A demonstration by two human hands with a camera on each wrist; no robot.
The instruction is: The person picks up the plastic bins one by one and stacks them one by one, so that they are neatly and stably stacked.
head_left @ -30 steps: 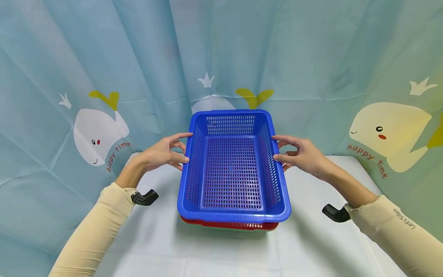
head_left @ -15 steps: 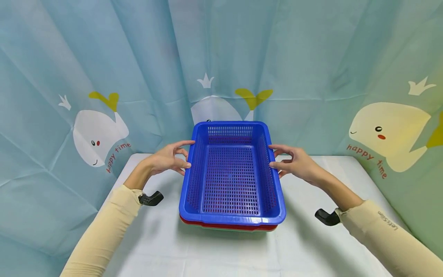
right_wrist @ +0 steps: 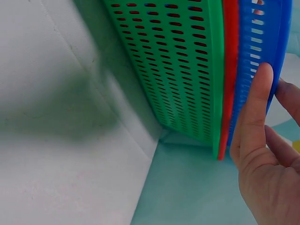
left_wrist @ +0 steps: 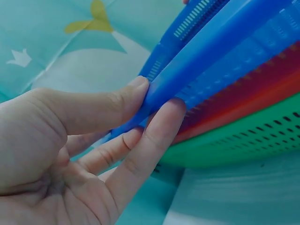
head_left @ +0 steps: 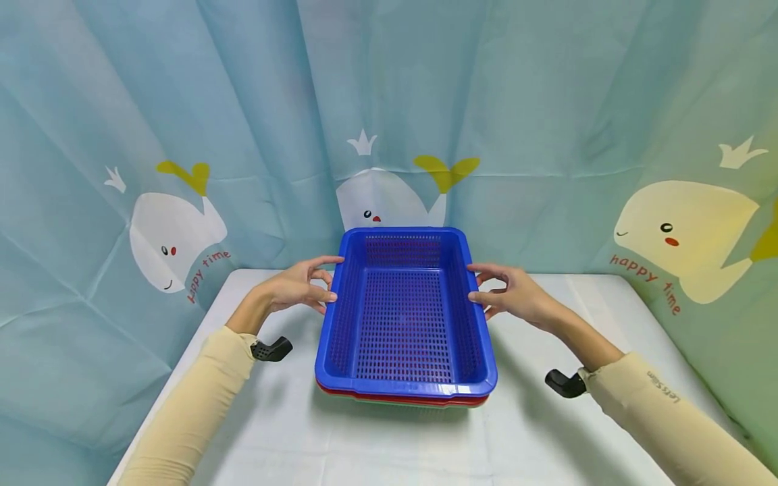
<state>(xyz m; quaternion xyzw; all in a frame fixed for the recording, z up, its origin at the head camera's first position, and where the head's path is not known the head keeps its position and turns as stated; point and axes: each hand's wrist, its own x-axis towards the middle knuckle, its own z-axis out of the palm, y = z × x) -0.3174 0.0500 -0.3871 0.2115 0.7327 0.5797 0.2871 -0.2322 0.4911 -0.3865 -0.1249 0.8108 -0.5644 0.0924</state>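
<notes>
A blue perforated plastic basket sits nested in a red basket, which is inside a green basket on the white table. My left hand pinches the blue basket's left rim, thumb above and fingers below, as the left wrist view shows. On the opposite side, my right hand grips the right rim with thumb and fingers. Part of the blue wall still stands above the red rim. Nothing lies inside the blue basket. The red basket is mostly hidden between the other two.
The white tabletop extends around the stack. Behind it hangs a light blue curtain printed with whales. A black curved piece sits at each sleeve cuff, left and right.
Both hands have lowered the blue basket down into the red one. Its far rim has dropped, showing more of the middle whale on the curtain. The red and green baskets stay in place.
</notes>
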